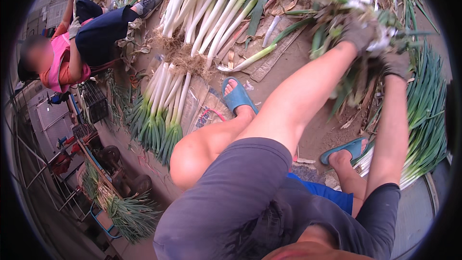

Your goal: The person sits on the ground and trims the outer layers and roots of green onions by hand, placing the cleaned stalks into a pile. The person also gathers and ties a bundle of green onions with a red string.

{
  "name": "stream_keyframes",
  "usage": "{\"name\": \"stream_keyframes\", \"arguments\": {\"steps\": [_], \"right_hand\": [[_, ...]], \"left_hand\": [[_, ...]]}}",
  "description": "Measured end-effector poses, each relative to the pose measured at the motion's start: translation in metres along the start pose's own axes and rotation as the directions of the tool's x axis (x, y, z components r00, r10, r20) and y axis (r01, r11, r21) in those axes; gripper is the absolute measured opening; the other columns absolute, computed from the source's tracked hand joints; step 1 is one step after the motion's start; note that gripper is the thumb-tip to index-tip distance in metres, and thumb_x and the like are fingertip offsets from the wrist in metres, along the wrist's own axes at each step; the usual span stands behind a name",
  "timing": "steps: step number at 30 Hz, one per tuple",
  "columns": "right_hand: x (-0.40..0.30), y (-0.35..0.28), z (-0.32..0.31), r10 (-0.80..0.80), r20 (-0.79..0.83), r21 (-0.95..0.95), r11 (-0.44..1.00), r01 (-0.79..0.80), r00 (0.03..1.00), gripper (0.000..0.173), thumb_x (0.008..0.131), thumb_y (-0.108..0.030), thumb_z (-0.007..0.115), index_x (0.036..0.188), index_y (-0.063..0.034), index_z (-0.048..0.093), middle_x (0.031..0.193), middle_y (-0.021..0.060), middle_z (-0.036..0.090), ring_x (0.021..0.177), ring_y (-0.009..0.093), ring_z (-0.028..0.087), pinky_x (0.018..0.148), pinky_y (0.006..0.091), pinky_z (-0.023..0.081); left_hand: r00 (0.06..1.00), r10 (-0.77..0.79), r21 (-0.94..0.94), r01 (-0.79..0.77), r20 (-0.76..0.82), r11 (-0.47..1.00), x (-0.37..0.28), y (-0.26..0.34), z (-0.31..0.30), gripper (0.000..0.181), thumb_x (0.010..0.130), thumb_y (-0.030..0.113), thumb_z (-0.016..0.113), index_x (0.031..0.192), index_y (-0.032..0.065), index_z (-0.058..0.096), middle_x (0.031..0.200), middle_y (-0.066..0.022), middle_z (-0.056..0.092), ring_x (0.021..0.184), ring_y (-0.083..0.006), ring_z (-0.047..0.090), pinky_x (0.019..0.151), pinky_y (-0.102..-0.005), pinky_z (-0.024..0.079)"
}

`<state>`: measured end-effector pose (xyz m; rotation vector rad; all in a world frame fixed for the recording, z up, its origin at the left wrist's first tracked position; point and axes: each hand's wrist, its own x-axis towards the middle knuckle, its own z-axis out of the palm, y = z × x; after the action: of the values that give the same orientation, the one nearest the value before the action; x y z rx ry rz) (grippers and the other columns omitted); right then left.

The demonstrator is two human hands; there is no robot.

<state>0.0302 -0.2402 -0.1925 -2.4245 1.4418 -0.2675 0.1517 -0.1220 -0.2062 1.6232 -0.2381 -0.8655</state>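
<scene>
Both my hands wear greyish gloves and reach out to the upper right. My left hand point(360, 36) grips a loose bundle of scallion leaf scraps point(326, 25), green and dry brown mixed with whitish pieces. On its near side my right hand point(395, 64) holds the same bundle. Motion blurs the scraps, and my fingers are partly hidden. Long green onions point(213, 14) with white stalks and brown roots lie to the left, roots toward me. A single onion stalk point(252, 59) rests on a flattened cardboard sheet point(278, 52).
Root to root with that pile lies another onion pile point(162, 97). More onions point(426, 115) lie along the right. A seated co-worker point(72, 50) in gloves holds a stalk at upper left. A wheeled cart point(104, 177), a bundle point(122, 209) and a black crate point(93, 101) stand left.
</scene>
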Motion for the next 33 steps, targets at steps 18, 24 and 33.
{"name": "stream_keyframes", "arguments": {"steps": [18, 24, 33], "right_hand": [[-0.219, 0.099, -0.246, 0.112, 0.712, 0.539, 0.545, -0.642, 0.693, 0.049, 0.095, -0.037, 0.059, 0.13, -0.0031, 0.053, 0.114, 0.0084, 0.064, 0.09, 0.013, 0.064, 0.076, 0.0257, 0.052], [-0.264, 0.058, -0.286, 0.046, 0.64, 0.637, 0.527, -0.563, 0.767, 0.052, 0.096, -0.037, 0.059, 0.134, -0.0023, 0.051, 0.118, 0.012, 0.063, 0.094, 0.018, 0.064, 0.081, 0.0298, 0.052], [-0.286, 0.04, -0.26, 0.042, 0.729, 0.55, 0.557, -0.622, 0.683, 0.061, 0.091, -0.043, 0.063, 0.132, 0.0006, 0.05, 0.116, 0.0134, 0.064, 0.093, 0.019, 0.066, 0.081, 0.0307, 0.054]], "left_hand": [[0.963, -0.267, 0.964, 0.032, 0.042, 0.265, -0.196, -0.062, -0.434, 0.04, 0.08, 0.035, 0.057, 0.105, 0.0066, 0.07, 0.108, -0.0214, 0.067, 0.102, -0.0357, 0.064, 0.093, -0.0413, 0.048], [0.898, -0.044, 0.693, 0.368, -0.437, 0.62, -0.152, -0.108, -0.463, 0.056, 0.083, 0.033, 0.059, 0.129, 0.0019, 0.054, 0.126, -0.0258, 0.057, 0.118, -0.0379, 0.056, 0.101, -0.0409, 0.043], [0.824, -0.131, 0.725, 0.551, -0.551, 0.414, -0.108, -0.135, -0.455, 0.048, 0.085, 0.028, 0.054, 0.13, 0.0107, 0.056, 0.127, -0.023, 0.059, 0.12, -0.0367, 0.056, 0.103, -0.0446, 0.043]]}}
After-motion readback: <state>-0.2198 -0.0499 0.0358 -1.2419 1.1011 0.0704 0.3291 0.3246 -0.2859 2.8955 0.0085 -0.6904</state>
